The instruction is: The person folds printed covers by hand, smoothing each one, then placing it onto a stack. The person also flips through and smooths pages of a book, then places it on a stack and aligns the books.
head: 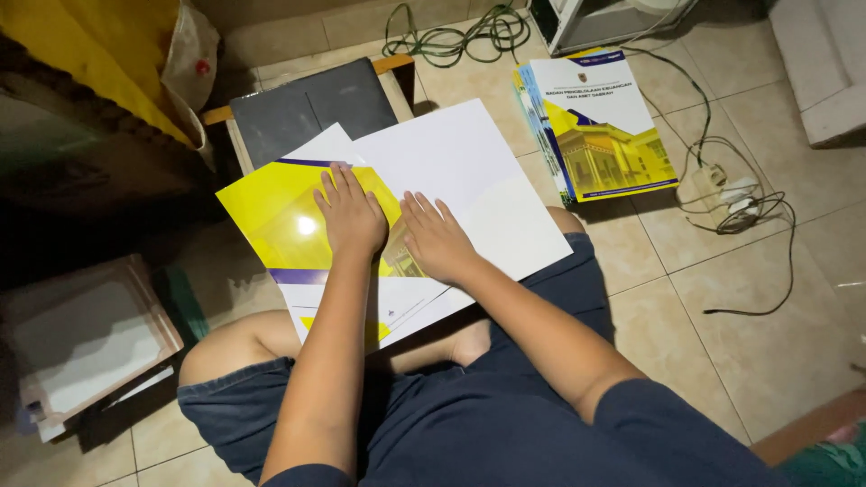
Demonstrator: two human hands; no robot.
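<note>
The left hand [350,215] lies flat, palm down, fingers slightly spread, on the glossy yellow cover sheet [280,221], pressing it along its right edge. The right hand [437,237] lies just beside it, also flat and open, fingers together and pointing up the frame; it rests on the white sheet [474,185] where that sheet meets the yellow one. Neither hand pinches anything; both press down. The two sheets overlap, and they sit over more printed sheets whose white, yellow and purple edges show below the wrists. The whole pile rests on the person's lap, across the bare knees and dark blue shorts [469,424].

The person sits on a beige tiled floor [722,307]. Beyond the pile stands a low wooden stool [311,108] with a dark grey top. To the right, well apart from the hands, a stack of printed covers [600,122] lies on the tiles, white on top with a yellow building picture. A power strip [713,185] with tangled cables lies just right of that stack, and a coiled green cable [451,36] lies near the top. At the left sits a shallow tray of papers [81,338], and yellow cloth [99,45] hangs in the upper corner.
</note>
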